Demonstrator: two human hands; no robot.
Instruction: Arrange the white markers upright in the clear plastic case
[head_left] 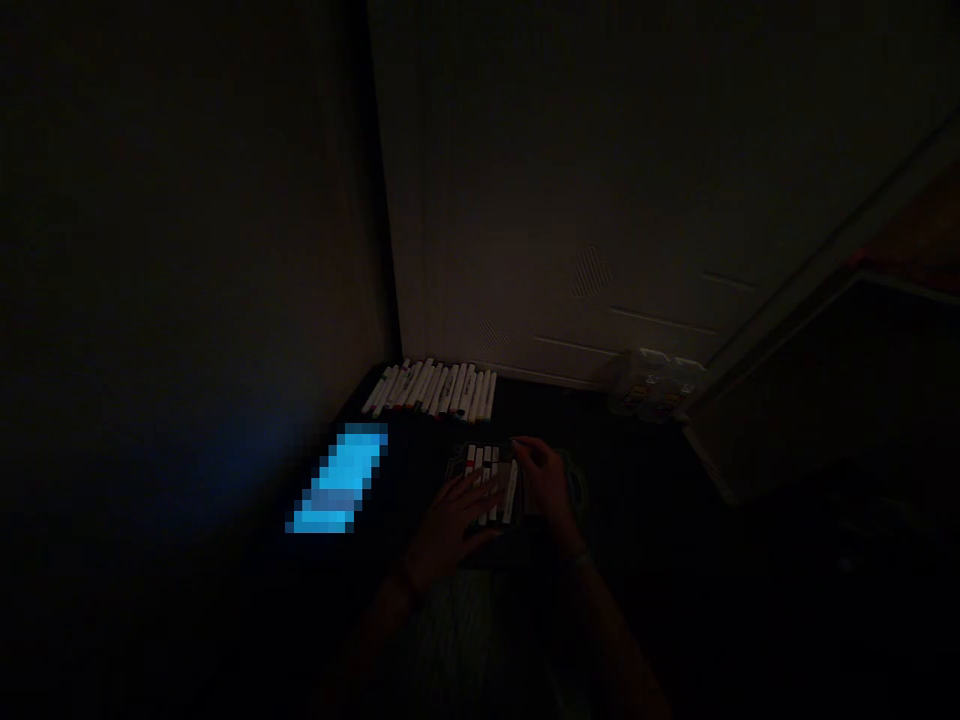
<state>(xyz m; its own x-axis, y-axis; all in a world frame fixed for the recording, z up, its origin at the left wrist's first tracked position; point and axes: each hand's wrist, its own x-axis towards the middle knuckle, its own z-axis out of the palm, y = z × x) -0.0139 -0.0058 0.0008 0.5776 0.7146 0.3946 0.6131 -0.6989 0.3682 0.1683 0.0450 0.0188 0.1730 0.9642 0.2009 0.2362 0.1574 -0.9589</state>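
Observation:
In the dim light, several white markers (493, 457) lie side by side in what looks like a clear case (454, 466) on the dark table. My left hand (455, 512) rests over them from the left, its fingers stretched out flat and covering their middles. At the right end of this row, another white marker (511, 492) lies slightly tilted. My right hand (545, 477) is closed in a pinch at the upper end of that marker; the exact contact is hard to see in the dark.
A long row of white markers (442, 390) lies at the back of the dark table, against the wall. A glowing blue, pixelated screen (341, 480) is on the left. Clear plastic packaging (658, 385) stands at the back right, by the corner of the wall (525, 220).

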